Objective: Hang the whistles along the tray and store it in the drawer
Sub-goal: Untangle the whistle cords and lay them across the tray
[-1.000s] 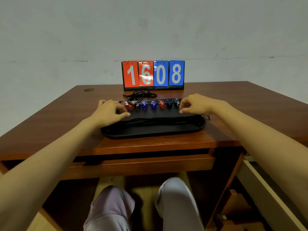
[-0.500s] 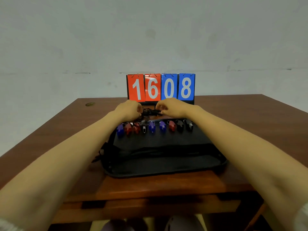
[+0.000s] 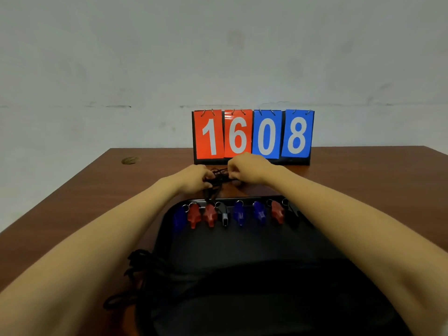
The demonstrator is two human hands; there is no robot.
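At frame centre, the left hand [image 3: 194, 177] and right hand [image 3: 247, 168] each pinch the tangled black cords [image 3: 219, 176] just above the whistles [image 3: 238, 214] lining the tray [image 3: 242, 251].

Blue, red and black whistles [image 3: 238, 215] line a black tray [image 3: 242, 251] on a brown table [image 3: 72, 202]; the scoreboard [image 3: 253, 137] is red and blue.

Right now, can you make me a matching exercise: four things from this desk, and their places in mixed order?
1 red-and-blue flip-card scoreboard
2 black tangled cords
3 row of coloured plastic whistles
4 round cable hole

A along the far rim of the black plastic tray
B pinched between left hand and right hand
C far left of the brown wooden desk
D upright, straight behind the hands

Pairs: 1-D, 2-B, 3-A, 4-C
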